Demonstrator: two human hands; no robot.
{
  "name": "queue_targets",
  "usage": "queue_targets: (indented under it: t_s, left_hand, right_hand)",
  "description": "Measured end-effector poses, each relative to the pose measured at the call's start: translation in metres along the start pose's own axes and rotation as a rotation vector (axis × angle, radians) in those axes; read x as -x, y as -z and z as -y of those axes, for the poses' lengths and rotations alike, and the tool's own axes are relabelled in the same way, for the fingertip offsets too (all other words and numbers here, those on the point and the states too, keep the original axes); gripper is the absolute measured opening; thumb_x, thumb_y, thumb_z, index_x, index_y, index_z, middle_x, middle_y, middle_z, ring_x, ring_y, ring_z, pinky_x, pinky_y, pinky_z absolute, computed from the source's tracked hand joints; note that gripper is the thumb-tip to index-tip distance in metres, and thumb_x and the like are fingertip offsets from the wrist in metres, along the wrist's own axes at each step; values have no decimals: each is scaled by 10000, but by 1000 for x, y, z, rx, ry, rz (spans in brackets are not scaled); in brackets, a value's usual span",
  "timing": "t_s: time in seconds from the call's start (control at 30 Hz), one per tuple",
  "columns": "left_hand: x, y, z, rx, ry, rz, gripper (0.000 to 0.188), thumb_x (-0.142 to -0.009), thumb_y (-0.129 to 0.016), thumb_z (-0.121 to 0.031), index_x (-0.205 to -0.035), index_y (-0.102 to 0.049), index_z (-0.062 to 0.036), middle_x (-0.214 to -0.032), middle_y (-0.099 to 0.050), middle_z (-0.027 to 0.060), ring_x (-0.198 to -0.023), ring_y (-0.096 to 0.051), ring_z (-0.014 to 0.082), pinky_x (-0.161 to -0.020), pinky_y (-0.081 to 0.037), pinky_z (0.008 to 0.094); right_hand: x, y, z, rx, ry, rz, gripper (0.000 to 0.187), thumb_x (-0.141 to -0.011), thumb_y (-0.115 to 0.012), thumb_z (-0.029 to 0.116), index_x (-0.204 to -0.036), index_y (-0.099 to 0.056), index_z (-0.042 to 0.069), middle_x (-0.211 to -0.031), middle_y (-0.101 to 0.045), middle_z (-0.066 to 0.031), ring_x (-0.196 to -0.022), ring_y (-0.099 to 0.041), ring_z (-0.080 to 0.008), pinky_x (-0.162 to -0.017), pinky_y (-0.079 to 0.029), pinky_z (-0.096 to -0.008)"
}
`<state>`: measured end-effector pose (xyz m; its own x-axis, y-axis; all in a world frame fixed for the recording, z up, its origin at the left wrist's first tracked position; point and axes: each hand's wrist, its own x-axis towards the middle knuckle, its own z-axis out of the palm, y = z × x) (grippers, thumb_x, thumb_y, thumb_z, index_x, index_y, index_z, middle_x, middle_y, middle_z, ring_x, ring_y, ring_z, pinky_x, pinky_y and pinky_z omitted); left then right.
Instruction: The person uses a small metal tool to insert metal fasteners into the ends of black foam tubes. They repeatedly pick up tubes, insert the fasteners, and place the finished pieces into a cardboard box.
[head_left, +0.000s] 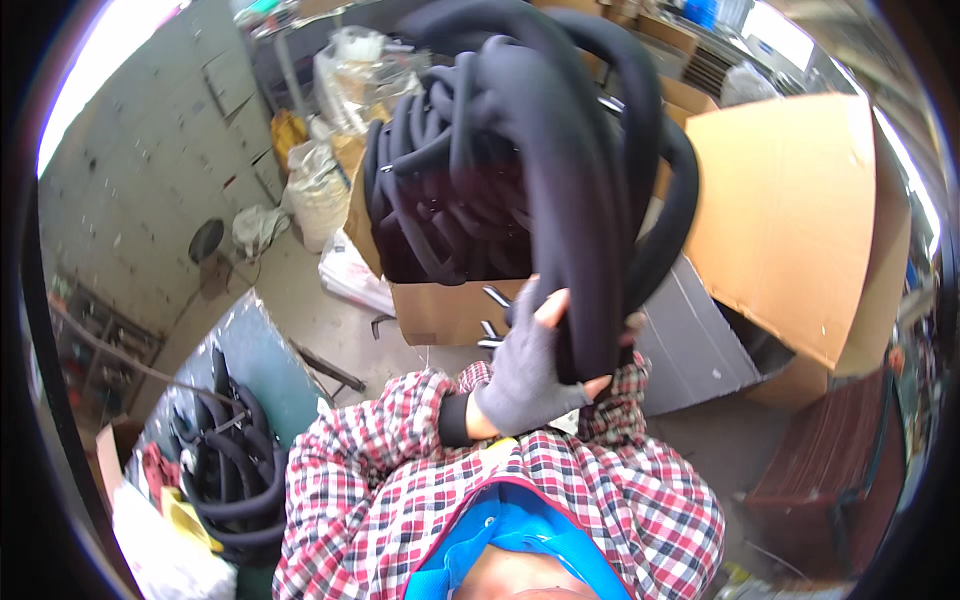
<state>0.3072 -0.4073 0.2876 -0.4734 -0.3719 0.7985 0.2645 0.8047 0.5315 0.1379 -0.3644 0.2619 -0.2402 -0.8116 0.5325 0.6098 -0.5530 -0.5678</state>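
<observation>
1. Grey-painted, spotted wall panels (130, 190) bounding the room on the left; pale, worn floor (285, 285) alongside. Toward the back, clear plastic bags (350, 75) and a bulging white sack (318, 190), perhaps set aside to leave standing room.
2. Open brown cardboard box (450, 312) just ahead of the body, with a broad tan flap (780, 210) turned out at the right, presumably for free access from above.
3. Worn blue-green table (245, 340) at lower left, chipped along the edge.
4. Black, smooth, foam-like tubes (450, 140) heaped in the box in close bends, probably folded that way to save space.
5. Thick black looped tubes (570, 170) held up between chest and box, arching high and partly hiding the box; gripped near the lower end, seemingly to steady the tall loops.
6. Smaller tangle of black tubes (265, 495) lying on the table, apart from the box.
7. Left hand in a grey glove with bare fingertips (525, 375), fingers (552, 306) curled around the looped tubes from the left.
8. Right hand (635, 322) mostly hidden behind the same tubes, fingertips barely showing; cannot tell whether pressing or merely touching.
</observation>
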Motion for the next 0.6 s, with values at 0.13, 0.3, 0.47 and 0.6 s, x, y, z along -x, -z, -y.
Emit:
queue_targets:
  t_s: [0.13, 0.3, 0.47, 0.6]
  left_hand:
    - [-12, -11, 20, 170, 213, 209, 1050, -711, -880, -260, -1537, -258, -77, -1515, -321, 295, -1286, -514, 514, -1088, -456, 480]
    - [-53, 45, 69, 114, 6, 67, 1203, -708, -914, -295, -1589, -138, -32, -1541, -346, 238, -1402, -432, 384, -1166, -364, 426]
    - [-125, 108, 108, 613, 103, -60, 1250, -764, -900, -275, -1619, 5, -165, -1503, -419, 187, -1315, -507, 306, -1092, -440, 443]
    - [-202, 123, 123, 802, 197, -142, 1138, -818, -832, -204, -1620, -24, -217, -1468, -464, 185, -1288, -532, 302, -1068, -474, 458]
  right_hand:
    - [26, 11, 0, -63, 34, -166, 769, -839, -821, 372, -1391, -502, -59, -1330, -621, -171, -1179, -638, -263, -1018, -528, -402]
    - [-27, 95, -22, 740, 57, -65, 555, -963, -690, 286, -1399, -497, 1, -1293, -615, -114, -1093, -651, -226, -976, -537, -362]
    - [-178, 22, -20, 1467, 438, 278, 353, -985, -671, 184, -1274, -561, 14, -1062, -651, -15, -880, -623, -70, -802, -526, -233]
    - [-284, -34, 18, 790, 77, 258, 303, -1006, -659, 284, -1167, -659, 27, -1066, -669, 26, -964, -606, -70, -882, -499, -258]
